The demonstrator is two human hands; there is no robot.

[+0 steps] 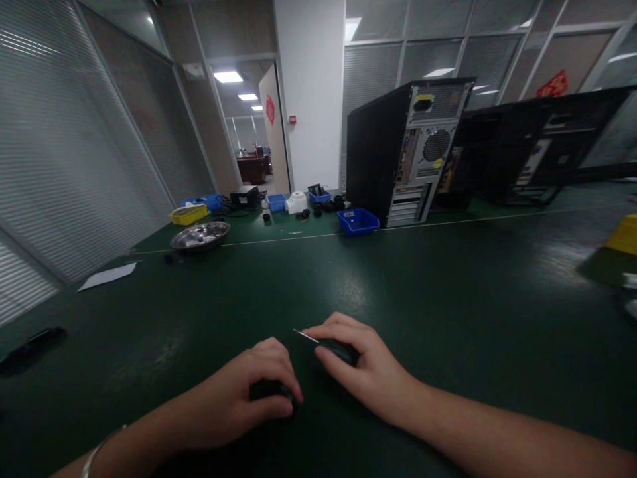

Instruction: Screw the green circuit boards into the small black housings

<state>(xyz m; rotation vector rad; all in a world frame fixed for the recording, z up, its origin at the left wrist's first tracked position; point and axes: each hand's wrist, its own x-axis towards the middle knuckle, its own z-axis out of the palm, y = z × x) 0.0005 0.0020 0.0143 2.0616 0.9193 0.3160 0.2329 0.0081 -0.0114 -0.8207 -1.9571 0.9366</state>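
Both my hands rest low on the dark green table [448, 299], close together near its front edge. My left hand [249, 395] is curled, fingers closed over a small black part [266, 388] that is mostly hidden under them. My right hand [361, 372] is closed too, pinching a small black object [338, 348] between thumb and fingers. A thin metal piece [304, 336] sticks out from that object toward the left. The two hands are a few centimetres apart.
A black computer tower [403, 153] stands at the back, a second open case [537, 146] to its right. Blue bins [357, 221], a yellow bin [188, 214], a metal dish [200, 236], a paper sheet [107, 276], a black tool [30, 345] and a yellow box [624, 236] lie around.
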